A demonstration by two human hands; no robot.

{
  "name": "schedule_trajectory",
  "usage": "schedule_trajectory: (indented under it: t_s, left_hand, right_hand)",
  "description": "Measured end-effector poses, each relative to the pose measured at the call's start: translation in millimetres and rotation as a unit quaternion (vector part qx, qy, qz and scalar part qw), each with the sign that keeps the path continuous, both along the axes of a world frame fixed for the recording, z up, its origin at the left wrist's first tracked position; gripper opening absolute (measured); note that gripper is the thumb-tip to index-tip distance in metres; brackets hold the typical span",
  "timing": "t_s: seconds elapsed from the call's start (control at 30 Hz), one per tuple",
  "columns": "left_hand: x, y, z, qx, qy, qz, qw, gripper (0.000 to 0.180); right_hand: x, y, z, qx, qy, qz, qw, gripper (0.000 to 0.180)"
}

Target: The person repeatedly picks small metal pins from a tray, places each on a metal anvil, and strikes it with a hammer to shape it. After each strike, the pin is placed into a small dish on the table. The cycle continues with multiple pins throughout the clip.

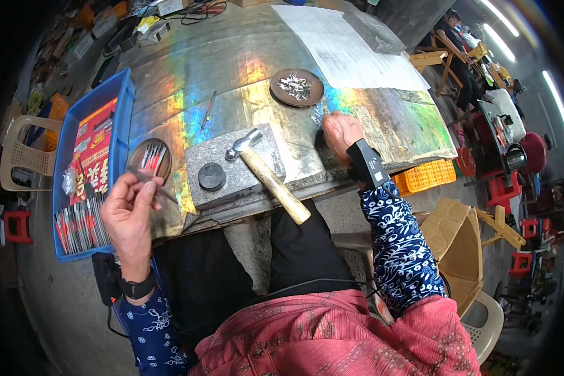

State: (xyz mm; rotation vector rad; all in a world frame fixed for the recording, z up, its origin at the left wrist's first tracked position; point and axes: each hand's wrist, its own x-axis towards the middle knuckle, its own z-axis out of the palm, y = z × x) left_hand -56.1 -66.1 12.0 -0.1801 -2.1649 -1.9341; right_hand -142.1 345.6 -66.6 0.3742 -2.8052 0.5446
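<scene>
My left hand (128, 210) is raised at the table's left front edge, thumb and fingers pinching a thin dark rod (165, 193). Just beyond it stands a brown dish (135, 155) with several slim grey-and-red pieces. At the right, my right hand (343, 133) rests low over the table with its fingers curled together. Small shiny metal slivers (317, 117) lie beside those fingertips; what the fingers hold is hidden. Between my hands, a hammer (272, 182) lies across a grey stone block (232, 141), its wooden handle overhanging the front edge. A round black disc (212, 176) sits on the block.
A second brown dish (281, 96) full of metal slivers stands farther back. At the left, a blue tray (61, 178) holds many slim grey-and-red pieces. A thin dark tool (209, 109) and a white sheet (351, 53) lie on the table. An orange crate (427, 177) and cardboard box (451, 244) are at the right.
</scene>
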Motion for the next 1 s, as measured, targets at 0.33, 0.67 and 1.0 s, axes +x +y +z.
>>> schedule_trajectory:
  t_s: [0.33, 0.67, 1.0]
  left_hand:
    - [0.2, 45.6, -16.9, 0.018, 0.020, 0.026, 0.999, 0.013]
    - [10.4, 41.3, -27.6, -0.100, 0.034, -0.010, 0.994, 0.014]
    - [18.0, 40.6, -23.5, 0.012, -0.036, -0.038, 0.999, 0.013]
  right_hand:
    - [17.3, -7.8, 34.0, 0.047, -0.112, -0.078, 0.990, 0.016]
    - [35.2, -11.4, 31.0, -0.208, -0.078, -0.107, 0.969, 0.015]
    - [65.5, -37.5, 54.9, -0.483, -0.128, -0.071, 0.863, 0.007]
